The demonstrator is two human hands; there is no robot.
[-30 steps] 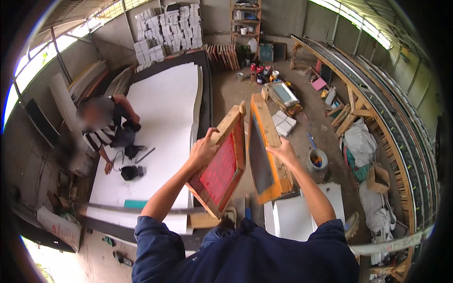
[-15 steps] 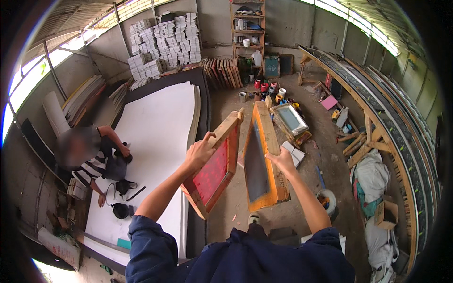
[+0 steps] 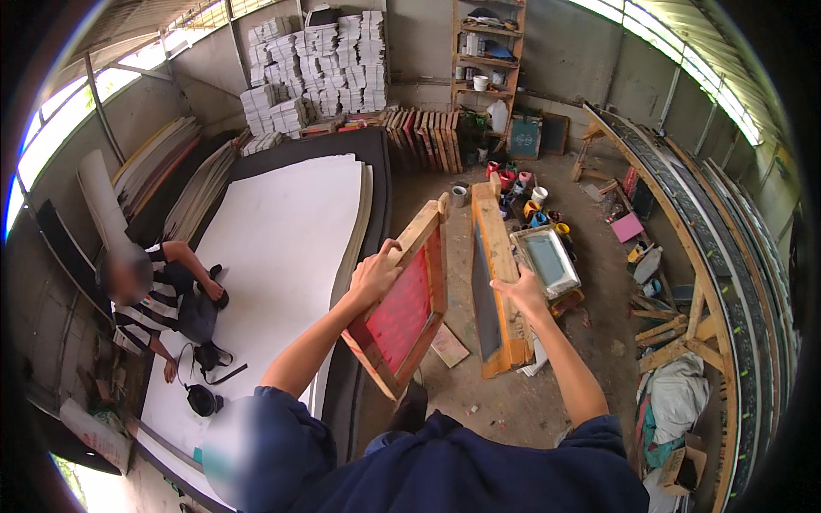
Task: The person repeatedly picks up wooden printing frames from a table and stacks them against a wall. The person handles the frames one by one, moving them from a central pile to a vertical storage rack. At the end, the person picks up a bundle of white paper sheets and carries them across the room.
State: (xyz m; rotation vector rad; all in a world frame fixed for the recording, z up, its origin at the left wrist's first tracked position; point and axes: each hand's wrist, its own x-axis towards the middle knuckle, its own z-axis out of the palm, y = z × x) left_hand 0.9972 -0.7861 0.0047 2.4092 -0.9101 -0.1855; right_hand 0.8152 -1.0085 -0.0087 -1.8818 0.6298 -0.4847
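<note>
I carry two wooden screen-printing frames upright, one in each hand. My left hand (image 3: 375, 275) is closed over the top rail of a frame with red mesh (image 3: 409, 293). My right hand (image 3: 523, 293) is closed on the rail of a second frame with dark grey mesh (image 3: 489, 299), its orange-stained wood seen nearly edge-on. The frames stand apart, with floor showing between them. Fingertips on the far sides of both rails are partly hidden.
Left, a person (image 3: 162, 291) sits by a large stack of white sheets (image 3: 286, 231), near a black camera. Paint pots (image 3: 539, 195) and another screen (image 3: 550, 261) lie ahead on the floor. A long wooden rack (image 3: 684, 231) runs along the right. More frames (image 3: 423, 141) lean at the back.
My view has swung left, so the room sits further right. The grey-mesh frame has turned more edge-on. A flat board on the floor now shows between the frames. Both hands keep their grip.
</note>
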